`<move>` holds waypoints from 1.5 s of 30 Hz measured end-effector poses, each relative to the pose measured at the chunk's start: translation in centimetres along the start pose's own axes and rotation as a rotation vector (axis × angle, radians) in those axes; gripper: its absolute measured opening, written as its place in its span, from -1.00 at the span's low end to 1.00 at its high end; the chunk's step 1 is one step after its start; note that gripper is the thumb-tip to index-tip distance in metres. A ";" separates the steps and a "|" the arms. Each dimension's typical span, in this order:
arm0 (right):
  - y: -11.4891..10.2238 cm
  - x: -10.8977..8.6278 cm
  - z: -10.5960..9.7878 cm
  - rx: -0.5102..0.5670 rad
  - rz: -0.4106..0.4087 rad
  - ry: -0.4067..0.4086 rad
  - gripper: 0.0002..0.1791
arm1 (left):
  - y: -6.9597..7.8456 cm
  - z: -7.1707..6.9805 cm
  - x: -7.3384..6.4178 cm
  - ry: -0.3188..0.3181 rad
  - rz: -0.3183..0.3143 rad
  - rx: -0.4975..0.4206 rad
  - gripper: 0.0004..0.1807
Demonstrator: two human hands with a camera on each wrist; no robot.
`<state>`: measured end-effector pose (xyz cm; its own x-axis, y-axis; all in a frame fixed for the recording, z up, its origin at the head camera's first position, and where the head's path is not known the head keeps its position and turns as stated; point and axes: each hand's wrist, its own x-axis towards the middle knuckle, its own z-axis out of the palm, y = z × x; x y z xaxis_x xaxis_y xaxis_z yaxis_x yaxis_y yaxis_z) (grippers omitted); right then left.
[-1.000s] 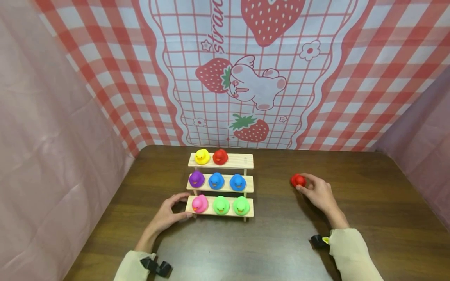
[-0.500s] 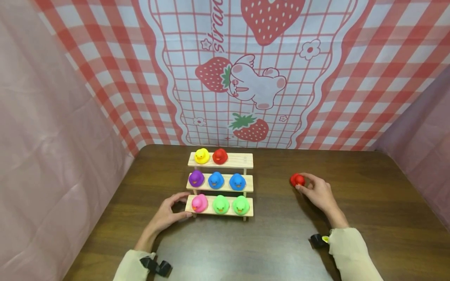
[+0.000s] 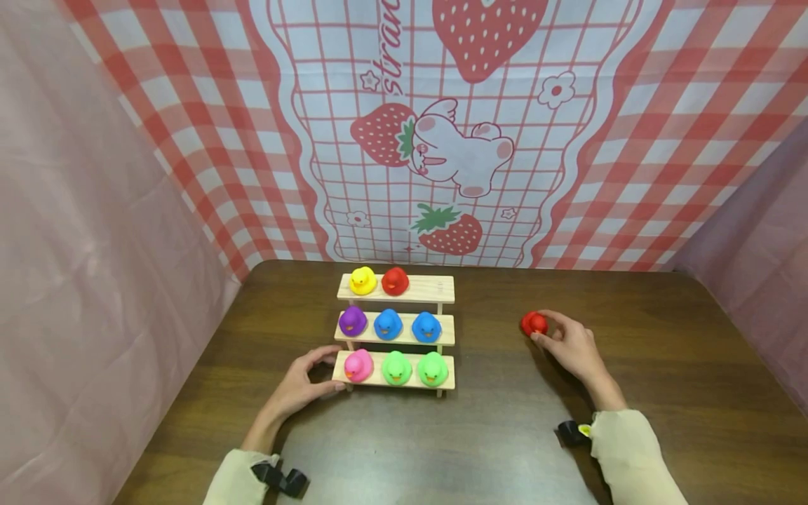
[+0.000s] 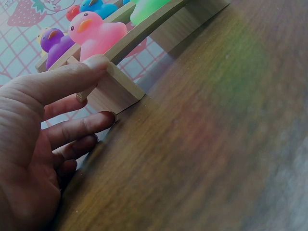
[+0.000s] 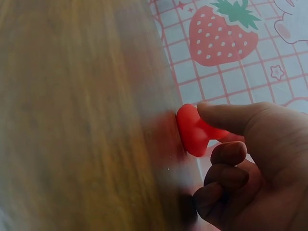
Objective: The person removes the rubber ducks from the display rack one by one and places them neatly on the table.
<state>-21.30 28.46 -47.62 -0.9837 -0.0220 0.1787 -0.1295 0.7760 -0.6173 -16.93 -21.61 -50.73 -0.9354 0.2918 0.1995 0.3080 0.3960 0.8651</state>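
At the right of the head view, the right hand [image 3: 573, 348] has its grip pinching a red duck [image 3: 531, 323] between thumb and forefinger, low at the tabletop [image 3: 492, 442]; in the right wrist view, at lower right, its other fingers curl toward the palm. Left of the frame's centre stands a three-tier wooden stand [image 3: 435, 288], well apart from that duck. The left hand [image 3: 299, 384], toward the lower left, grips the left end of its bottom tier, thumb on the board's end in the left wrist view. The top tier bears a yellow duck [image 3: 362, 281] and a second red duck [image 3: 395, 282]; the middle tier, left to right, a purple duck [image 3: 353, 321] and two blue ducks [image 3: 388, 325]; the bottom tier, a pink duck [image 3: 358, 366] and two green ducks [image 3: 397, 369]. A strawberry-print cloth [image 3: 543, 161] fills the upper middle of the frame.
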 end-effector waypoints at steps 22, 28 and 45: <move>-5.5 1.2 -1.4 0.034 -0.128 0.110 -0.54 | 0.0 0.0 0.0 0.006 -0.024 0.015 -0.33; -9.0 2.0 -1.3 0.058 -0.136 0.096 -0.54 | 0.0 0.0 0.0 0.006 -0.019 0.023 -0.33; -15.6 4.0 0.8 0.121 -0.198 0.013 -0.51 | 0.0 0.1 0.0 0.007 -0.006 0.016 -0.34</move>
<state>-23.31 15.82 -37.89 -0.9359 -0.1574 0.3152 -0.3347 0.6762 -0.6563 -16.90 -21.55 -50.72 -0.9384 0.2834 0.1975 0.3051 0.4117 0.8587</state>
